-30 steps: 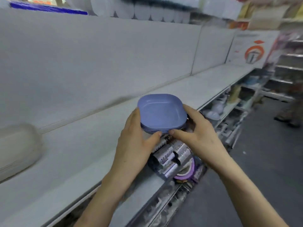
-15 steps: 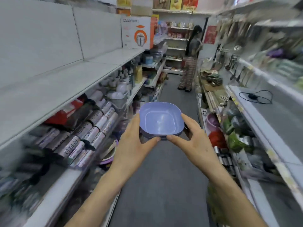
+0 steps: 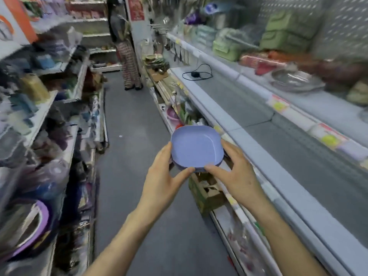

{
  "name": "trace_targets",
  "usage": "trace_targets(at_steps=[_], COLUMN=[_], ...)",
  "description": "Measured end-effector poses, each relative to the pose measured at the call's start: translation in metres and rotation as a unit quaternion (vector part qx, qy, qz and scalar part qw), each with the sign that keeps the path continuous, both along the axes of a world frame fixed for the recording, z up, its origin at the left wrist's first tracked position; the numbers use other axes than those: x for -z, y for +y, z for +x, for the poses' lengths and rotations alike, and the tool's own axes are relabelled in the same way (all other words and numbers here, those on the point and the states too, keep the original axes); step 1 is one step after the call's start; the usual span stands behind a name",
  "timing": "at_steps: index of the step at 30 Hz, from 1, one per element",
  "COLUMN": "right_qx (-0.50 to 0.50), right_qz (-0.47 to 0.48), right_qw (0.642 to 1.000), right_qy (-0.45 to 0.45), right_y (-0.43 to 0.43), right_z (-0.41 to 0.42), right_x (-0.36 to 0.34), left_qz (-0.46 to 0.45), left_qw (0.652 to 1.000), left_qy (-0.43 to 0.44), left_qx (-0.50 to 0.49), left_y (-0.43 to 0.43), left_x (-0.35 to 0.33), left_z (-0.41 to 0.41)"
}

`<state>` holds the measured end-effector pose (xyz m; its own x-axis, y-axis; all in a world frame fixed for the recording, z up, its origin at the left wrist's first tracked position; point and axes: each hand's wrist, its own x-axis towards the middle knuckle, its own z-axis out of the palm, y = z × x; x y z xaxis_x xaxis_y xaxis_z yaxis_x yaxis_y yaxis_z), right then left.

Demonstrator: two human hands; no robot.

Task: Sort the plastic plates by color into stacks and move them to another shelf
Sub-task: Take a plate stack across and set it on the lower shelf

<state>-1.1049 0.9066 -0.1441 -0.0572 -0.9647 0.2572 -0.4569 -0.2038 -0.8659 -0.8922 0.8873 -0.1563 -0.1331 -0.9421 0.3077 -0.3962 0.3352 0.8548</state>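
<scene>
Plates [image 3: 196, 148] — smooth matt plastic, faintly speckled. Shelf [image 3: 278, 140] — smooth grey painted metal, with a perforated metal backboard [image 3: 338, 26] above. Pan [image 3: 294, 80] looks like shiny steel; box [image 3: 207, 194] is rough cardboard.

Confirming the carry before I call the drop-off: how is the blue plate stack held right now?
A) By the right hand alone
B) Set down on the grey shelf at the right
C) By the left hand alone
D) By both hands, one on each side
D: the left hand and the right hand grip opposite sides of the blue plate stack, which is held up, not set on the grey shelf.
</scene>
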Motion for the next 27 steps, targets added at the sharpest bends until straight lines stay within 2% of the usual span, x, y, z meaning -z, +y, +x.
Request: trace_targets(at_steps=[6, 15, 22, 27], right_qx=[0.167, 0.375, 0.492, 0.524], right_qz=[0.021, 0.052, 0.049, 0.041], right_qw=[0.985, 0.925, 0.868, 0.848], right_qy=[-0.024, -0.023, -0.046, -0.070], right_y=[0.019, 0.105, 0.183, 0.234], right_z=[-0.074, -0.141, -0.157, -0.180], right_x=[0.032, 0.068, 0.088, 0.097], left_qz=[0.007, 0.033, 0.038, 0.057], left_qw=[0.985, 0.914, 0.857, 0.837], left_qy=[-0.019, -0.021, -0.038, -0.038], left_qx=[0.171, 0.403, 0.512, 0.543], left_y=[-0.046, -0.043, 0.002, 0.045], left_x=[0.023, 0.059, 0.079, 0.092], left_z=[-0.091, -0.209, -0.275, -0.316])
